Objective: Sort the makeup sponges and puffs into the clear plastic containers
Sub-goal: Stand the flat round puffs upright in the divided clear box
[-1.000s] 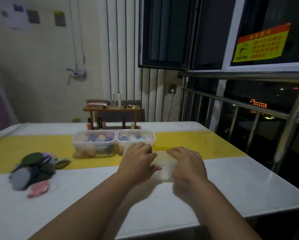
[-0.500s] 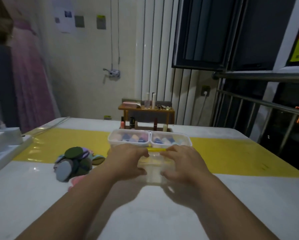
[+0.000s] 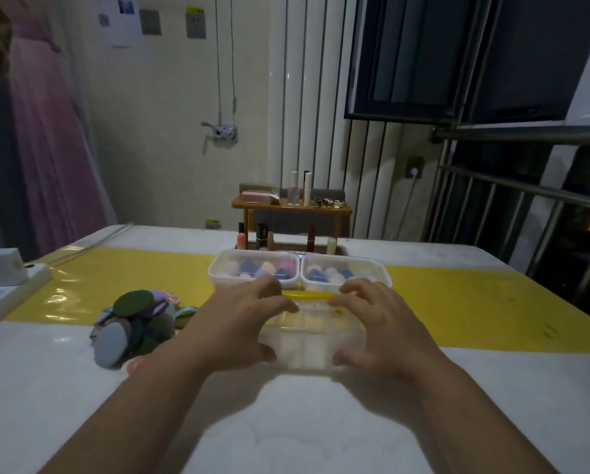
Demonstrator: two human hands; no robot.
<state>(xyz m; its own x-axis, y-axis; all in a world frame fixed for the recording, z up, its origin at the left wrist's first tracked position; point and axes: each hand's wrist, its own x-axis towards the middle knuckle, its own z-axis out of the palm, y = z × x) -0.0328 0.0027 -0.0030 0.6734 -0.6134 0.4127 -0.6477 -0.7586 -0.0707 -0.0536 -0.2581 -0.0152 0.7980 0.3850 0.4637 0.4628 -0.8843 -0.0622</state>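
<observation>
Far left: a white box (image 3: 3,275) on the worktop (image 3: 286,422), cut off by the frame edge
Pile: round puffs (image 3: 138,321) in green, grey and lilac, heaped loosely left of the hands; a pink one at the near side is half hidden behind the left forearm
Left grip: the left hand (image 3: 242,323) grips the left end of the clear container (image 3: 312,340); fingers (image 3: 269,289) curled over its far edge
Task's thing: the clear container lies flat between both hands, at the near edge of the yellow strip (image 3: 474,302); long axis left to right; yellow clasp (image 3: 309,295) on the far long side, facing away from the person; contents too blurred to tell
Right grip: the right hand (image 3: 385,326) grips the right end, fingers curled the same way
Behind: two tubs of sponges (image 3: 300,271) side by side, just beyond the clasp; fingertips cover part of their near walls; upright lipsticks (image 3: 262,236) beyond them
Far right: a metal railing (image 3: 526,186)
</observation>
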